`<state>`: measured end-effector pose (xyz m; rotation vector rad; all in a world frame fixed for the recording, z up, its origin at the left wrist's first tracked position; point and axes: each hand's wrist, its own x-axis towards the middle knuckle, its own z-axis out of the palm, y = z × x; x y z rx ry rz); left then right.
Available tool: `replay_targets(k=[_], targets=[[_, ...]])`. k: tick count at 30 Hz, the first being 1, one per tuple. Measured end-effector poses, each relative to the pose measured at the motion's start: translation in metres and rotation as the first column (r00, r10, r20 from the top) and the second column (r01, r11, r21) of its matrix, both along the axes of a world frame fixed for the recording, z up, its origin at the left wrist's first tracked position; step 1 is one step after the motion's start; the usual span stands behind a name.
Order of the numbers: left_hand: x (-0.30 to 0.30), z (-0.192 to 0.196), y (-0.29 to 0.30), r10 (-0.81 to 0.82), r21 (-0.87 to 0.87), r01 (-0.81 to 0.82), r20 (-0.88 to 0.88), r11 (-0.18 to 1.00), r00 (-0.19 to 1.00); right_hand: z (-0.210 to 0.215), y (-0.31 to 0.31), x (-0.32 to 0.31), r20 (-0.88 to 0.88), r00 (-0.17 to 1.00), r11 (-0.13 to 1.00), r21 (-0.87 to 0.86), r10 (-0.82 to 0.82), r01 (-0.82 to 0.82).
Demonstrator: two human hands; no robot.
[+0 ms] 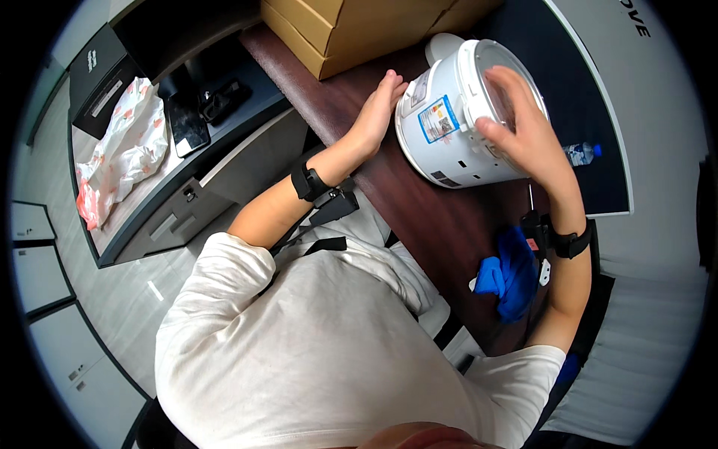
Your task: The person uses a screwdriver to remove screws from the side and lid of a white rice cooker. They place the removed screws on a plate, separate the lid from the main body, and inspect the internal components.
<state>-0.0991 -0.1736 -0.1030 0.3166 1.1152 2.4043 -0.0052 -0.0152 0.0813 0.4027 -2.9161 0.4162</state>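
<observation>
Fingers of the right hand (pixel 529 138): half curled, well parted from the thumb, laid over the lid (pixel 510 54) with no closed grip to be seen. Left hand (pixel 378 116): open, nearly flat, fingertips at the near side of a white drum-shaped appliance (pixel 470 148); cannot tell whether touching. On the dark red-brown tabletop (pixel 441 239), near the cardboard box (pixel 359 34), between both hands. To handle well, lay the left palm flush against the curved side for support, and press gently and evenly from above. Looks upright, lid end up and toward upper right in view, blue-edged label (pixel 439 120) toward the body; central axis from base at lower left to lid, with height and width too alike to name a clear long axis.
</observation>
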Motion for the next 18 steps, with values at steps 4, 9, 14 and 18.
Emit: replay_targets(k=[4,9,14,18], targets=[[0.012,-0.015,-0.002,0.013,0.065,-0.011,-0.029,0.998,0.999,-0.005,0.003,0.001,0.022,1.0,1.0,-0.012,0.002,-0.001],[0.044,-0.016,-0.009,-0.032,0.022,0.036,-0.147,0.999,0.989,0.003,0.019,0.025,0.138,0.99,0.996,-0.09,0.014,-0.001],[0.03,-0.002,-0.014,-0.046,-0.128,0.034,-0.091,0.991,0.995,0.014,0.026,0.013,0.113,0.993,1.0,0.006,0.011,-0.012],[0.029,0.007,-0.014,-0.182,-0.16,0.158,-0.148,0.974,0.972,0.02,0.005,-0.014,0.075,0.996,0.996,0.075,0.05,-0.056]])
